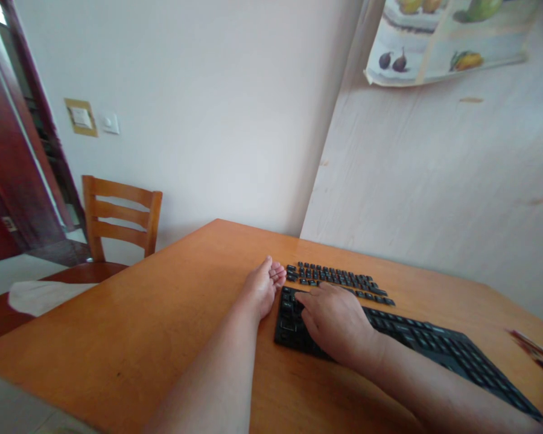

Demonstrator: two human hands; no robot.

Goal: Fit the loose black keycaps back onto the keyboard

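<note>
A black keyboard (438, 346) lies on the orange wooden table (163, 313). Just beyond it, loose black keycaps (339, 280) are laid out in rows on the table. My left hand (265, 286) rests on its edge beside the keyboard's left end, fingers together, fingertips touching the nearest keycaps. My right hand (337, 322) lies palm down on the left part of the keyboard, with its fingers curled and pressed onto the keys. Whether either hand pinches a keycap is hidden.
A wooden chair (117, 220) stands at the table's far left corner. White walls meet behind the table, with a fruit poster (447, 39) at upper right and a light switch (111, 123) at left. Something flat and reddish (536, 349) lies at the right edge.
</note>
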